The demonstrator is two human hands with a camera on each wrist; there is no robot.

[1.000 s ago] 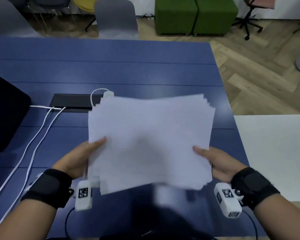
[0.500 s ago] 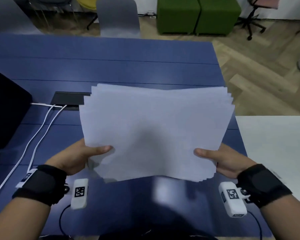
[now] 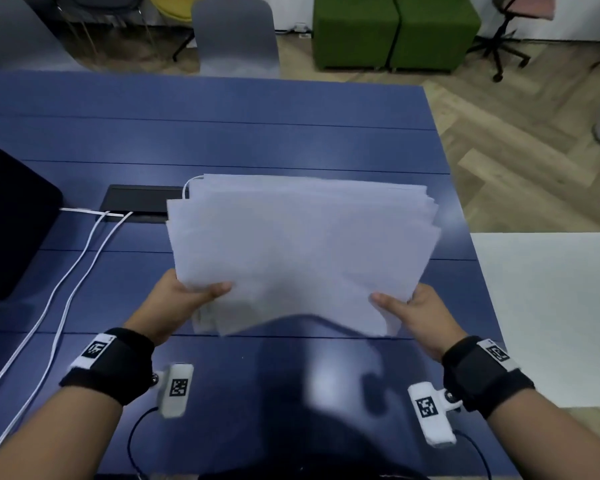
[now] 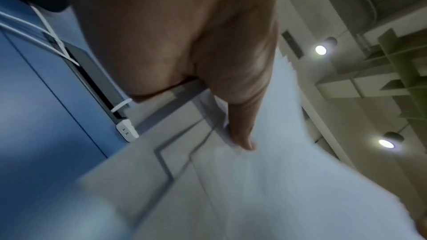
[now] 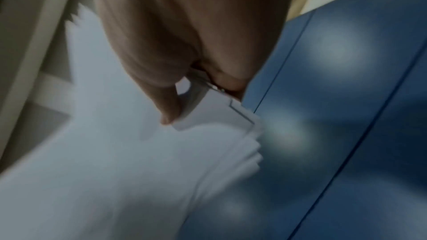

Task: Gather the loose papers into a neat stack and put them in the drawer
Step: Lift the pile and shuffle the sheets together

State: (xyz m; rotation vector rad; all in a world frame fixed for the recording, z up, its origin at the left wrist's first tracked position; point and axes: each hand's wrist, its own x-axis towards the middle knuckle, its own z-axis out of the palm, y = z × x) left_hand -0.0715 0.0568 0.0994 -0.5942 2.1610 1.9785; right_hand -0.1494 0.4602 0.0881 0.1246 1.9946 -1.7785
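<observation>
A sheaf of white papers [image 3: 302, 251] is held above the blue table [image 3: 222, 140], its edges fanned and uneven. My left hand [image 3: 191, 297] pinches the near left corner, thumb on top. My right hand [image 3: 407, 308] pinches the near right corner the same way. In the left wrist view my thumb lies across the papers [image 4: 265, 180]; in the right wrist view the thumb presses the papers [image 5: 115, 152] and the staggered sheet edges show. No drawer is in view.
A black cable box [image 3: 142, 202] set in the table has white cables [image 3: 66, 282] running to the near left. A dark object [image 3: 11, 220] sits at the left edge. A white table [image 3: 551, 313] adjoins on the right. Chairs and green seats stand beyond.
The sheaf rose and spread wide half a second ago; now it is lower, tilted away from me, and my hands sit closer together.
</observation>
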